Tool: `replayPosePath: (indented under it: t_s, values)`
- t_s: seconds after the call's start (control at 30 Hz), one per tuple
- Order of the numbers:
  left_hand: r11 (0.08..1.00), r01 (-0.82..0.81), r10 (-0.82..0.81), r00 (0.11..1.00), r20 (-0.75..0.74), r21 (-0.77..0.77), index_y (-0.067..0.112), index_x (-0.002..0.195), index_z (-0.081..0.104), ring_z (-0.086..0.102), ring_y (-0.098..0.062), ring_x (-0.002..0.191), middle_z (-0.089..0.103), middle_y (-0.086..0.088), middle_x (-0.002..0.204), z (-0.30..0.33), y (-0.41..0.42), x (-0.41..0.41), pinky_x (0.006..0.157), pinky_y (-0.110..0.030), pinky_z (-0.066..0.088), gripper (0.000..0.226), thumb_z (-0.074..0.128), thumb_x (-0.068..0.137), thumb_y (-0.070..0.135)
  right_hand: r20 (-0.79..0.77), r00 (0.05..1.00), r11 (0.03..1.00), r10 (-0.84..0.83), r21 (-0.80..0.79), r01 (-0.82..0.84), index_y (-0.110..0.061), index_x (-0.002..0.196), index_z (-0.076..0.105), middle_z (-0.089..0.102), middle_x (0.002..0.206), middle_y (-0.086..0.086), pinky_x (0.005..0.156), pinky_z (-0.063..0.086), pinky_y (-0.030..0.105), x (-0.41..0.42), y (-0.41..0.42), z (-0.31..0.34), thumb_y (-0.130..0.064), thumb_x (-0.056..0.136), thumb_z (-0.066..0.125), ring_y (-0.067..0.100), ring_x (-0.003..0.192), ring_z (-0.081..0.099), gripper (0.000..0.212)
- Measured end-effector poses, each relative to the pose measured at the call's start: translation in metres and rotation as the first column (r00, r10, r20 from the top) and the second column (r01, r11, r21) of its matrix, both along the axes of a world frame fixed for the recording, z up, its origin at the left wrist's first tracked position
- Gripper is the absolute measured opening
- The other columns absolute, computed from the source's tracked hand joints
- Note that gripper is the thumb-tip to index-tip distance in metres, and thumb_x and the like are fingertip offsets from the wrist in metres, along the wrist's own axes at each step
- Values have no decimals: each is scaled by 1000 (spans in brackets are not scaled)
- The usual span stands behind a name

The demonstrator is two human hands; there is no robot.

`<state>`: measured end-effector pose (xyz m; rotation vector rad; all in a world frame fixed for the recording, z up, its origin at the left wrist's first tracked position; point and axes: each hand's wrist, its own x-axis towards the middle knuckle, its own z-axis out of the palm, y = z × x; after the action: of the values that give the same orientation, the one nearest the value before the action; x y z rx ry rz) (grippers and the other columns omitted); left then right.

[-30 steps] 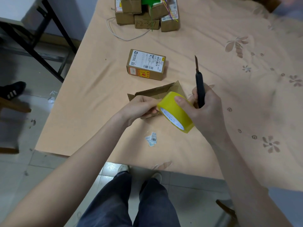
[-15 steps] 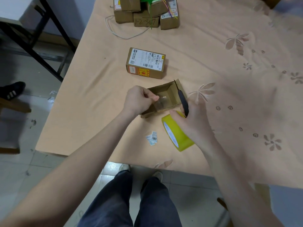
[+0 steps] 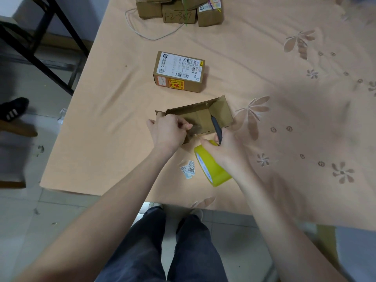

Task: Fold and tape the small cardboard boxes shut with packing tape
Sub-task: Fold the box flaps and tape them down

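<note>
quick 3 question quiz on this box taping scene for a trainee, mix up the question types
1. True or false: the open cardboard box is already taped shut.
2. Which hand holds both the yellow tape roll and the black cutter? A) left hand B) right hand C) neither
3. Fill in: the left hand grips the open box at its ____ end, as the camera sees it.

Key
1. False; its flaps stand open.
2. B
3. left

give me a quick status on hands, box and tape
Left hand gripping open box near wall. Right hand holding yellow tape roll plus black cutter. Box unsealed. Nothing in the way.
</note>
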<state>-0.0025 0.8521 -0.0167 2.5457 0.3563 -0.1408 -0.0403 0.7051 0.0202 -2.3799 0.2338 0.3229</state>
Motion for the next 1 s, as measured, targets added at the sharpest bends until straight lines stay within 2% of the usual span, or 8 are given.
replayPosePath:
  t_s: [0.2,0.3,0.4,0.47,0.57,0.77,0.93,1.0]
  values:
    - [998,36,-33,998,-54,57,35,85,74,41,-20,106,70,7,88,-4,-1,4,75,-34,16,13,63,86,42,27,1000,1000,-12,-20,13,-20,63,31,38,59,-5,52,30,32,2,2,-6,-39,80,69,15,56,39,45]
    - [994,72,-64,993,-101,81,35,88,72,40,-20,110,69,11,91,-4,1,5,74,-35,16,21,70,76,51,50,999,1000,-3,-13,4,-19,63,31,37,58,-4,50,29,30,0,0,-10,-37,80,69,15,54,37,45]
    - [996,63,-57,993,-102,56,35,75,66,40,-18,108,63,15,84,-3,3,5,73,-35,15,22,76,67,53,35,999,999,7,-38,-5,-16,66,34,38,59,-2,50,30,29,-6,-2,-16,-39,79,68,17,55,38,44]
    - [996,64,-59,995,-78,67,33,65,63,40,-18,103,54,16,73,-4,1,4,72,-35,15,22,76,69,50,39,999,999,-17,-30,19,-17,65,33,37,57,-4,49,29,29,-8,-2,-19,-39,79,69,14,52,36,44]
    - [991,96,-91,994,-51,94,34,63,63,39,-19,100,53,15,74,-6,0,3,71,-34,13,17,72,75,43,48,998,999,-44,1,44,-20,63,31,36,57,-6,49,30,30,-7,1,-19,-38,78,70,12,50,35,45]
    - [960,166,-162,986,-38,225,30,78,70,39,-21,103,61,8,88,-14,6,4,71,-36,15,12,59,79,27,52,998,999,-24,34,22,-17,66,33,40,60,-2,57,33,34,-1,3,-13,-37,79,70,19,57,38,44]
    - [989,124,-127,991,32,80,34,93,69,43,-19,102,67,11,98,-3,15,9,74,-35,19,22,49,89,27,67,997,998,-31,59,27,-21,64,32,42,63,-3,54,33,32,5,4,-10,-35,79,70,19,61,44,44]
    - [970,243,-240,966,96,-16,35,107,66,44,-17,103,67,16,104,5,25,4,76,-34,19,35,43,83,25,56,998,996,-33,79,29,-22,65,33,45,66,-3,55,36,30,8,3,-9,-35,80,70,19,63,47,42]
